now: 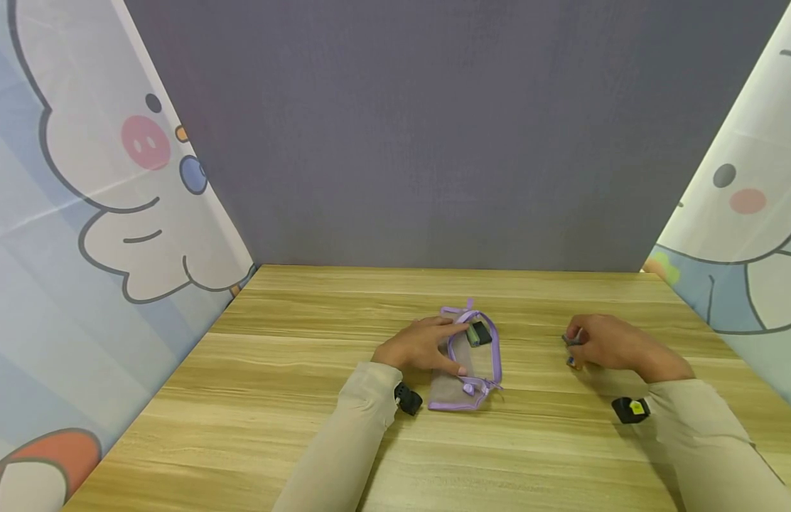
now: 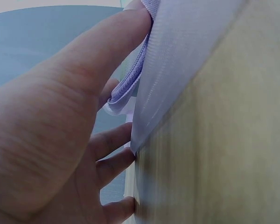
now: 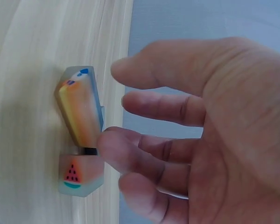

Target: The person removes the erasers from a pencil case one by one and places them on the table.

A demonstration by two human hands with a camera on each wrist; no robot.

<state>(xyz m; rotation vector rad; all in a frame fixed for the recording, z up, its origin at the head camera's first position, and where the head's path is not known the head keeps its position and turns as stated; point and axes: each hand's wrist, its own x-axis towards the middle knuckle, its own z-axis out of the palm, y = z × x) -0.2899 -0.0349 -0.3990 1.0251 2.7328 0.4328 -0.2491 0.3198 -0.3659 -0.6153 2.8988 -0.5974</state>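
A mesh zip pouch [image 1: 448, 391] with purple trim lies on the table, its mouth spread wide. My left hand [image 1: 421, 346] rests at the pouch's left side, thumb and forefinger stretched apart along the opening. In the left wrist view, the thumb [image 2: 116, 37] touches the purple edge. A small black block [image 1: 481, 333] and a green piece [image 1: 474, 337] show in the pouch. Further right, my right hand [image 1: 605, 344] hovers with loosely bent fingers beside two small eraser-like blocks. One is long and orange-yellow [image 3: 79, 109]; the other bears a watermelon print [image 3: 79, 175].
The wood-grain table [image 1: 293, 377] ends at a dark grey panel [image 1: 433, 142] at the back. Cartoon-printed cloths [image 1: 62, 235] hang at the left and right sides. Small black cameras [image 1: 408, 399] sit at both wrists.
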